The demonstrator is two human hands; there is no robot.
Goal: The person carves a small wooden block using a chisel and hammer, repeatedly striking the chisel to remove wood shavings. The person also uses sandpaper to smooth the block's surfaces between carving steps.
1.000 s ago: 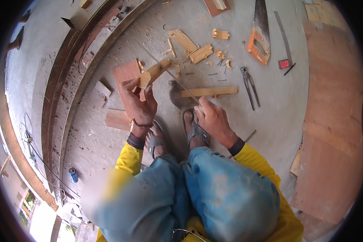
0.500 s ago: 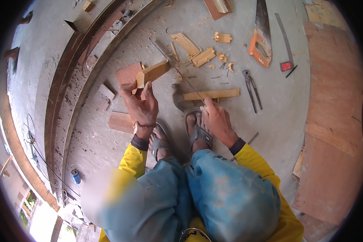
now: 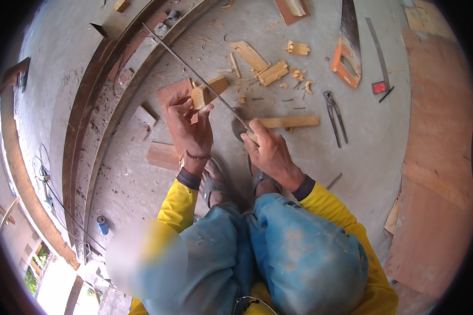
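My left hand [image 3: 190, 128] is closed around the lower end of a short yellowish wood block [image 3: 216, 87], holding it tilted above the floor. My right hand [image 3: 270, 152] grips the handle of a long thin file [image 3: 178, 59]. The file's shaft runs up and left across the block and appears to touch it. Below the block lies a reddish board piece [image 3: 168, 94], partly hidden by my left hand. A hammer with a wooden handle [image 3: 294, 121] rests on the floor just beyond my right hand, its dark head partly covered.
Wood offcuts [image 3: 249, 55] and several nails lie ahead. Farther right are an orange-handled saw [image 3: 347, 60], pincers [image 3: 335, 118], a metal square [image 3: 377, 52] and large plywood sheets [image 3: 436, 157]. A curved metal channel [image 3: 108, 89] runs along the left, near a blue can [image 3: 102, 226].
My right hand has moved up and left, pushing the file farther across the block, its tip now over the metal channel. My left hand keeps hold of the block.
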